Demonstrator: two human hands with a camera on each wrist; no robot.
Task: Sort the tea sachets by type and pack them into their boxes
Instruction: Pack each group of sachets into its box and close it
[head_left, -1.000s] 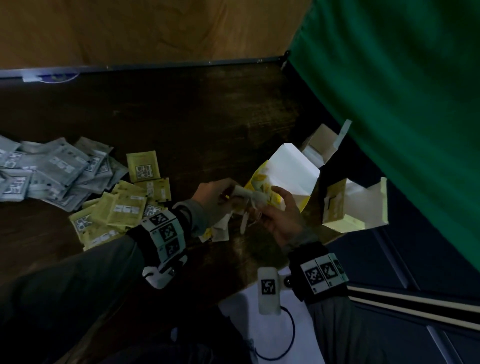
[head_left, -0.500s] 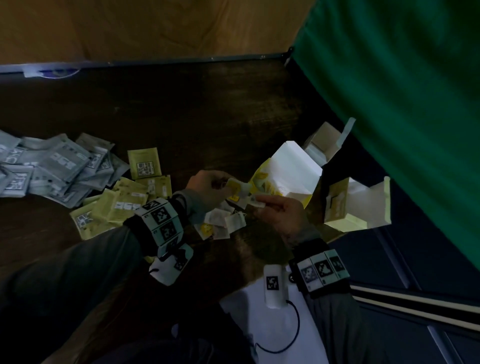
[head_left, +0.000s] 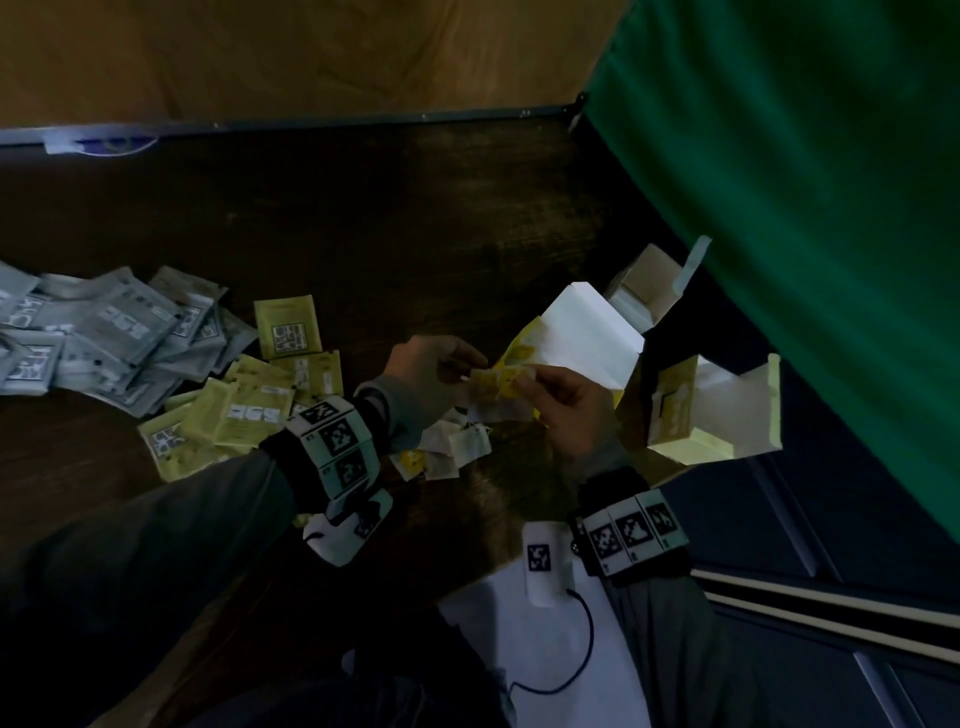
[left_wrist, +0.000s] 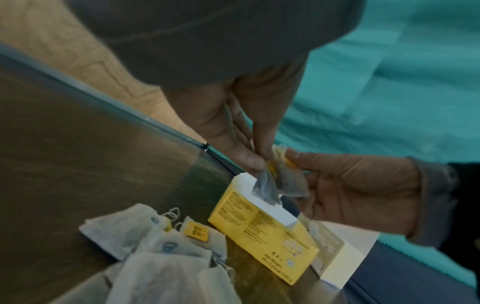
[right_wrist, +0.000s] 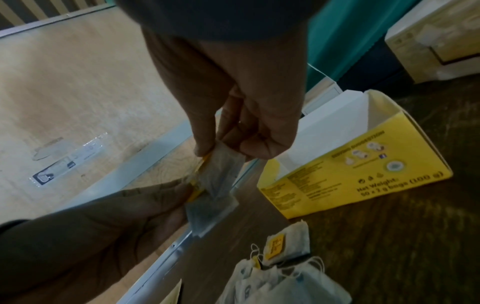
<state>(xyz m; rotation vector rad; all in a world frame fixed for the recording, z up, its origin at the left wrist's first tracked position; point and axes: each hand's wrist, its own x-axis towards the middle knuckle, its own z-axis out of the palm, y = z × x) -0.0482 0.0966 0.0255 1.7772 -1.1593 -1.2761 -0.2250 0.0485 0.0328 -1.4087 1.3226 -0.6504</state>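
Note:
Both hands pinch a small bundle of paper tea bags (head_left: 496, 392) with yellow tags, held just in front of the open yellow box (head_left: 582, 332). My left hand (head_left: 462, 371) grips the bundle (left_wrist: 280, 181) from the left, and my right hand (head_left: 524, 384) grips it (right_wrist: 221, 170) from the right. The yellow box (right_wrist: 350, 174) lies on its side with its mouth open. Several loose tea bags (head_left: 452, 452) lie on the dark table below the hands. Yellow-green sachets (head_left: 249, 410) and grey sachets (head_left: 104, 338) are heaped at the left.
A pale yellow box (head_left: 675, 410) with its flap open stands right of the yellow one, near the table edge. Another open box (head_left: 649, 291) stands behind it. A green cloth (head_left: 805, 208) hangs at the right. The table's far edge (head_left: 311, 124) has a metal trim.
Both hands have kept hold of the tea bags and shifted slightly up and right toward the yellow box's mouth. The bundle now shows flatter between the fingers.

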